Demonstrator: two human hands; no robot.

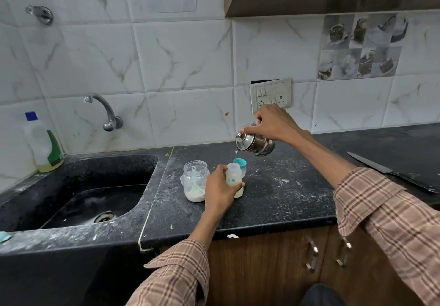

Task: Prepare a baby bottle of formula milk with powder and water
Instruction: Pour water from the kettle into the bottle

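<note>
The water step is in hand: near the middle of the surface (273,186), the left hand (220,186) wraps its fingers round the bottle (233,174) while the right hand (269,121) grips a tilted steel kettle (256,143), so next comes, I judge, righting it at the fill line.

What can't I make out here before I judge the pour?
Head view only:
- Water level in the bottle: the left hand wraps its middle; only the bottom shows whitish.
- Kettle handle and fill: the right hand covers the top, and the steel is opaque.
- Stream: too thin to tell whether it all enters the bottle.
- Teal cap: partly behind the bottle.
- Bottle markings: too small to read.
</note>
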